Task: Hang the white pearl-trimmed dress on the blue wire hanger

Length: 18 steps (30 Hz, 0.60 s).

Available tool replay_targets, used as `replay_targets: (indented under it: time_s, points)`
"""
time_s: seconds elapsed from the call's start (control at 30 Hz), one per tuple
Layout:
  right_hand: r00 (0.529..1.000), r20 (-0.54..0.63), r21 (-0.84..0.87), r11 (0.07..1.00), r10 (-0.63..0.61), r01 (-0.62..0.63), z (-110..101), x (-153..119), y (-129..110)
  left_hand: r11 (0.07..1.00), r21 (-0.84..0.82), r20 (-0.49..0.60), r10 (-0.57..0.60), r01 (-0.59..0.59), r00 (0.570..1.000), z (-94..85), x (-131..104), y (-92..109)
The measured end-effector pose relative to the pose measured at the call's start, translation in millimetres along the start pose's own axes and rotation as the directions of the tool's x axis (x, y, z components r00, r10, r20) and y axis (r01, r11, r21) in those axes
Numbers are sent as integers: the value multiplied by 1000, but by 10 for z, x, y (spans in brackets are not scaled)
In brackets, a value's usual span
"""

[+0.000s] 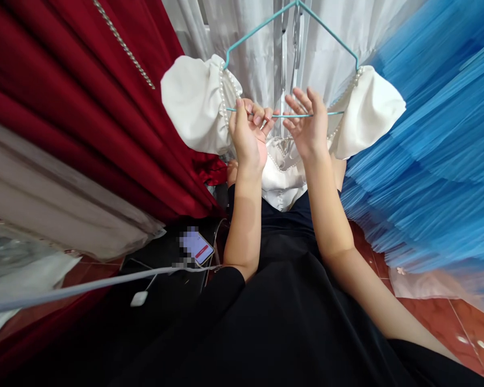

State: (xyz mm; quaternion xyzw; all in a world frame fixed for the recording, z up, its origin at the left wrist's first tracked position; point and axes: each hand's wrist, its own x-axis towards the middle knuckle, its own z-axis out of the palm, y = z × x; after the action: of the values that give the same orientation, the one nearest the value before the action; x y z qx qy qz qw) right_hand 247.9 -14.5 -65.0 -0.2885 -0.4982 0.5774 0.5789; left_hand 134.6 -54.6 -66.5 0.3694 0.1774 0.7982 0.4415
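A teal wire hanger point(262, 25) holds a white garment point(197, 102) in front of me, with puffed sleeves and pearl-beaded edges. Its lower part lies bunched over my lap. My left hand point(250, 126) is at the left half of the hanger's bottom bar, beside the left sleeve. Its fingers are curled together as in a pinch; what they hold, if anything, is too small to make out. Beside the right sleeve, my right hand point(308, 121) has its fingers apart and slightly bent, and the bar crosses it. I cannot tell whether that hand touches the bar.
Red fabric point(145, 123) hangs on the left, blue tulle point(431, 145) on the right, and white cloth point(246, 43) behind the hanger. A lit phone point(199, 248) lies on a black surface at my left, near a white charger-like block point(139, 299). A pale strap point(105, 278) crosses there.
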Motion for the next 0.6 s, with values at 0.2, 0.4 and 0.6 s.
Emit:
replay_targets:
  time_s: [0.2, 0.4, 0.6]
  points:
    - [956, 88, 50, 959, -281, 278, -55, 87, 150, 1000, -12, -7, 0, 0, 1000, -7, -126, -50]
    - [952, 172, 158, 961, -253, 227, -143, 74, 106, 993, 37, 76, -111, 109, 991, -170, -234, 58]
    - [969, 126, 26, 977, -212, 211, -120, 88, 139, 833, 553, 200, -139, 5, 970, -184, -414, 513]
